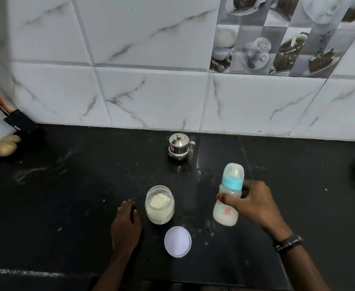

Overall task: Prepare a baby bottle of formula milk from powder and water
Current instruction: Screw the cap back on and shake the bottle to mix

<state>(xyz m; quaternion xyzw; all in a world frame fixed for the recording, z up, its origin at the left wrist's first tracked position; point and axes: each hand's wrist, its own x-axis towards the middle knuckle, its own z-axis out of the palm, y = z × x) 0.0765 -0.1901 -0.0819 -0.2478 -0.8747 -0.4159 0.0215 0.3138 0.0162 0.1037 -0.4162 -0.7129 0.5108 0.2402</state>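
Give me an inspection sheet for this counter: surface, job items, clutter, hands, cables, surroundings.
Surface: black stone counter, pale specks and smears near the middle.
Job's things: bottle capped, milky liquid inside, tilted; powder jar open, upright; its white lid lies in front of it; steel pot lidded, near the wall.
Clutter: potatoes and a black holder with an orange-handled tool at far left.
Hands: right hand grips the bottle, fingers curled round it; left hand rests flat on the counter beside the jar, holding nothing.
Cables: nothing seen.
Surroundings: marble-look wall tiles, one food-print tile upper right.
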